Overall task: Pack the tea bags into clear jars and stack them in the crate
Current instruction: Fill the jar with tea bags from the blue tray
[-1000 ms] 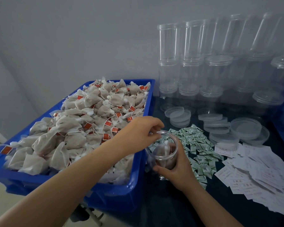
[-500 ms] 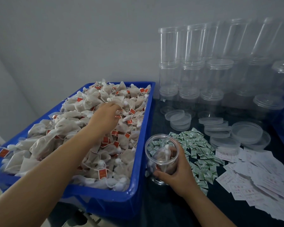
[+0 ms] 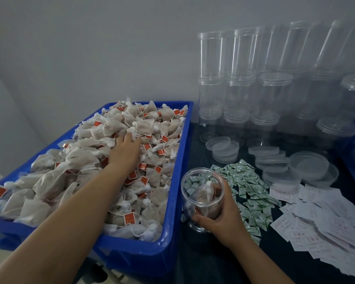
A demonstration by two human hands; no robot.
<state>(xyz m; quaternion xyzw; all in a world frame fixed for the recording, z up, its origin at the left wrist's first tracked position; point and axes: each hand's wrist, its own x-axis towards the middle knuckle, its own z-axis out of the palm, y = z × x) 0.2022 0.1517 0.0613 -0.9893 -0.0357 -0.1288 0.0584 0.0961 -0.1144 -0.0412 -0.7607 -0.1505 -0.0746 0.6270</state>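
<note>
Left hand (image 3: pixel 125 153) has reached deeper over tea bags (image 3: pixel 131 128), fingers flat, gripping nothing; right hand (image 3: pixel 223 218) grips the jar (image 3: pixel 202 193), lying right of it.

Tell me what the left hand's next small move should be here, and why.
Probably close the fingers of the left hand on one tea bag from the pile in the blue crate. The hand lies flat on the bags with nothing gripped, while the right hand holds the open jar, which has only a little in it.
</note>
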